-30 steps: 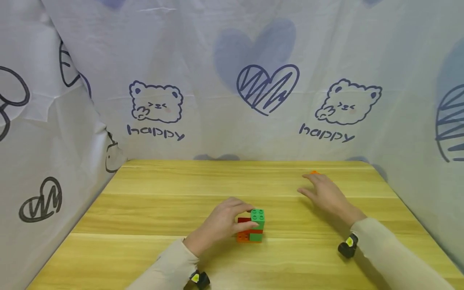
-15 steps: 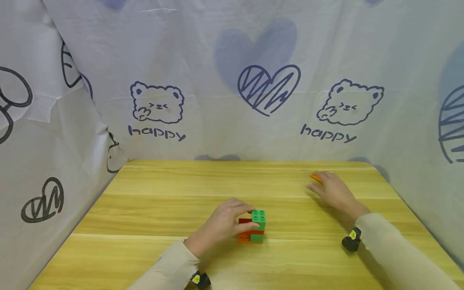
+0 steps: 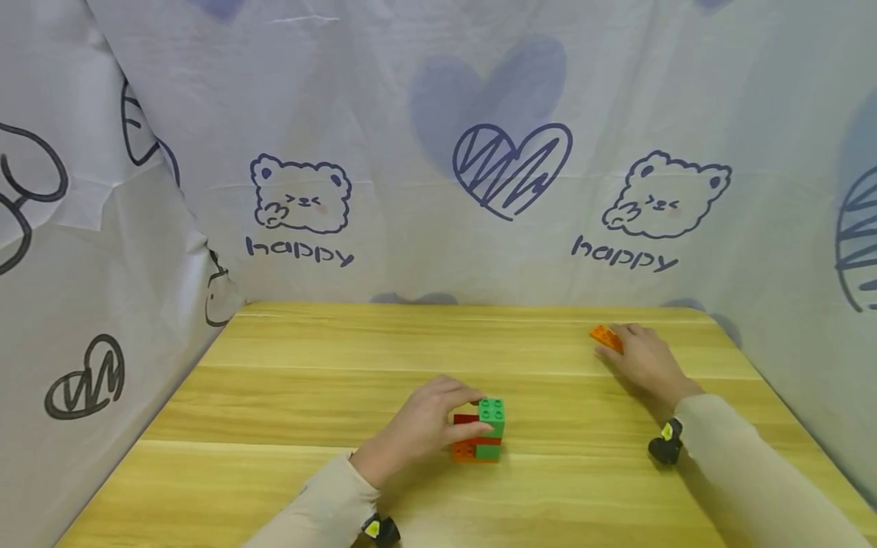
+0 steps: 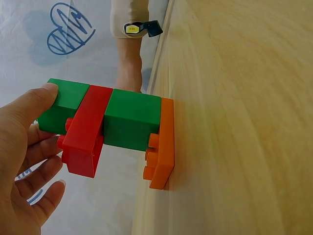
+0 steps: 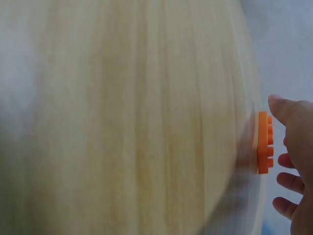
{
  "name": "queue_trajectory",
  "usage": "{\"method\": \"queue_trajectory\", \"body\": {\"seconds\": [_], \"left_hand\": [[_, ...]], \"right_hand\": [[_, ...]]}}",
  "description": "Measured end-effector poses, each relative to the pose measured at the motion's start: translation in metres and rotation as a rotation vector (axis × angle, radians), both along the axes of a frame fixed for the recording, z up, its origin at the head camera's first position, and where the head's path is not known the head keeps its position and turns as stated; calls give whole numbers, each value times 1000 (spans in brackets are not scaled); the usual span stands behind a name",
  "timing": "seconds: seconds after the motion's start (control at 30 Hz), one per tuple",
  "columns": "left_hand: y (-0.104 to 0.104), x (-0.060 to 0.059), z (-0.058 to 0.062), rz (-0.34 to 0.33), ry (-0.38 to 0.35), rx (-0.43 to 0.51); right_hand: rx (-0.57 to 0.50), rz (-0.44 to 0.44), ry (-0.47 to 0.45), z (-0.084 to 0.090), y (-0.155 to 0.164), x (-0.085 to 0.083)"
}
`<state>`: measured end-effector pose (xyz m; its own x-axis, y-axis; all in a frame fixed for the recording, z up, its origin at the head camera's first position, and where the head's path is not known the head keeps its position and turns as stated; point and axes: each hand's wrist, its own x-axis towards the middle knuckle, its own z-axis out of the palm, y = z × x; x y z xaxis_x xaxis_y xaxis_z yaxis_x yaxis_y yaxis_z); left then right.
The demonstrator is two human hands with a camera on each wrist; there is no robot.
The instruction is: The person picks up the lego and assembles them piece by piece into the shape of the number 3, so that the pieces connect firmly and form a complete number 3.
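A small stack of bricks (image 3: 485,431) stands on the wooden table (image 3: 294,396) near the front middle: green on top, then red, green and an orange plate at the bottom. My left hand (image 3: 444,416) grips the stack from the left. In the left wrist view the thumb (image 4: 45,99) presses the top green brick of the stack (image 4: 117,125). At the far right lies a flat orange brick (image 3: 606,337). My right hand (image 3: 639,358) reaches it with its fingertips. The right wrist view shows that orange brick (image 5: 264,142) beside the loosely spread fingers of my right hand (image 5: 295,147).
A white cloth printed with bears and hearts (image 3: 507,167) walls the table at the back and on both sides. The table's far edge lies just beyond the orange brick. A black wrist camera (image 3: 663,445) sits on my right sleeve.
My right hand has slid further right and back, and the orange brick now shows at its fingertips. My left hand and the stack have stayed in place.
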<state>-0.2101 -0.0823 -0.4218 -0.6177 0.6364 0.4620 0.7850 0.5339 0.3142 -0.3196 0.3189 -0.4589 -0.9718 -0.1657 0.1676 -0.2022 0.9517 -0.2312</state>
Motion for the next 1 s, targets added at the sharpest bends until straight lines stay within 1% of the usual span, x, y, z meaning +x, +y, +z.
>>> {"method": "queue_trajectory", "body": {"seconds": [0.23, 0.47, 0.8, 1.0], "left_hand": [[0, 1, 0, 2, 2, -1], [1, 1, 1, 4, 2, -7], [1, 1, 2, -8, 16, 2], [0, 1, 1, -8, 13, 7]], "right_hand": [[62, -25, -27, -1, 6, -3], [104, -45, -18, -1, 9, -7], [102, -59, -11, 1, 3, -11], [85, -49, -26, 1, -1, -12]]}}
